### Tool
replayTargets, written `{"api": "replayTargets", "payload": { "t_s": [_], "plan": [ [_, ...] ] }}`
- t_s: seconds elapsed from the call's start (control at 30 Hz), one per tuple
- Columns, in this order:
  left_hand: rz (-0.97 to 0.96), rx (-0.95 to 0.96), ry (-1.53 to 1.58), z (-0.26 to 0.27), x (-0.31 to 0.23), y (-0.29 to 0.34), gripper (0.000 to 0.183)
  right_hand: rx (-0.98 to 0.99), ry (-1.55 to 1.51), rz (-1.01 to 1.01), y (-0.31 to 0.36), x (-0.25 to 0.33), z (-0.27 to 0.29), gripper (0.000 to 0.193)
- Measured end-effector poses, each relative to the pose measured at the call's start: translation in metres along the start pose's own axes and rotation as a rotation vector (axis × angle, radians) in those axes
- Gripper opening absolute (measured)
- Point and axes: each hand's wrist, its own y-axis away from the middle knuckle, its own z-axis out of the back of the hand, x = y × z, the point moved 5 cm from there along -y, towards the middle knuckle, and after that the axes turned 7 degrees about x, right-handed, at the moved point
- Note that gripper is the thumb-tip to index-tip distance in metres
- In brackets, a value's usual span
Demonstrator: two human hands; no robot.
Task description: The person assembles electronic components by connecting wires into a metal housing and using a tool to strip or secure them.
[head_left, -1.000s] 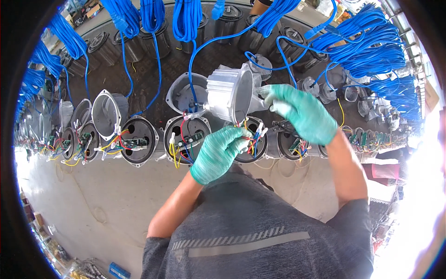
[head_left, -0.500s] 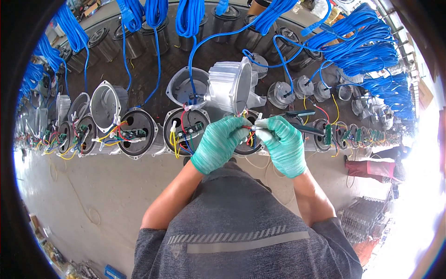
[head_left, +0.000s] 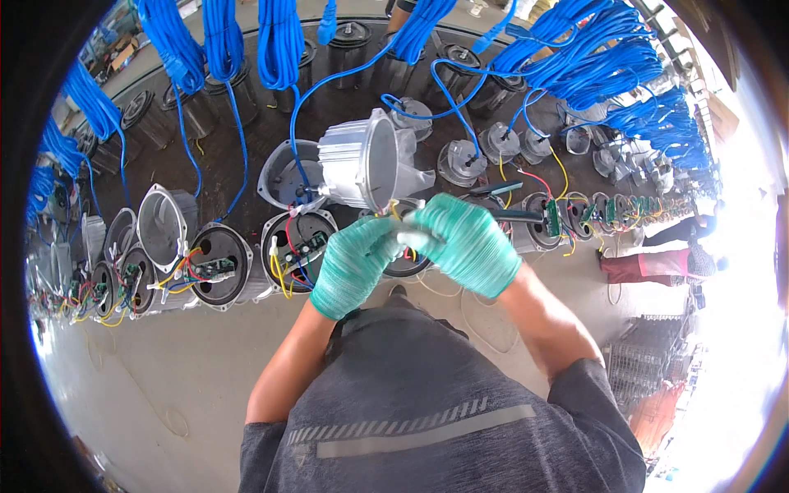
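In a green glove with pale fingertips, my left hand (head_left: 356,264) is closed in a pinch on thin wires (head_left: 394,210) below the tilted silver metal housing (head_left: 358,167). My right hand (head_left: 464,245), gloved alike, meets it at the fingertips, fingers pressed together on the same wires. Motion slightly blurs the right fingers, and the gloves cover the wire ends. Beneath both hands is a round dark motor opening (head_left: 408,261), mostly hidden. Left of my left hand stands another open motor body with a green circuit board (head_left: 307,246) and yellow wires (head_left: 278,267).
Rows of motor bodies line the bench edge, with circuit boards such as one (head_left: 552,218) at right. Pliers with dark handles (head_left: 497,188) lie right of the housing. Coiled blue cables (head_left: 588,66) hang and lie behind. Dark cylinders (head_left: 348,56) stand at the back.
The whole scene has shifted left in view. My right hand has turned and its fingers have closed in over the wires, so the red wire and white connector between the hands no longer show plainly.
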Motion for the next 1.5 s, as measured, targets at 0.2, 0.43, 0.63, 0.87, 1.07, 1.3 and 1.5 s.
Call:
{"api": "replayTargets", "payload": {
  "t_s": [0.2,0.43,0.63,0.87,1.07,1.3,1.5],
  "plan": [
    [0.019,-0.063,0.125,-0.003,0.006,0.002,0.017,0.337,-0.013,-0.229,0.010,-0.089,0.087,0.055],
    [-0.009,-0.071,0.156,-0.006,0.009,0.002,0.016,0.879,0.240,-0.083,0.036,-0.155,0.050,0.094],
    [-0.004,-0.074,0.106,-0.005,0.009,0.003,0.017,0.922,0.309,-0.186,0.021,-0.153,0.031,0.078],
    [0.006,-0.074,0.105,-0.001,0.004,0.005,0.019,0.150,0.003,-0.462,0.049,-0.074,0.081,0.068],
    [0.062,-0.011,0.101,0.001,0.006,0.003,0.019,0.082,-0.392,-0.544,0.092,0.019,0.002,0.072],
    [-0.101,-0.050,-0.071,0.003,0.001,0.001,0.023,0.024,-0.257,-0.701,0.086,0.029,-0.045,0.077],
    [-0.137,-0.073,-0.124,0.003,0.003,0.001,0.024,0.020,-0.091,-0.696,0.071,0.044,-0.043,0.071]
  ]
}}
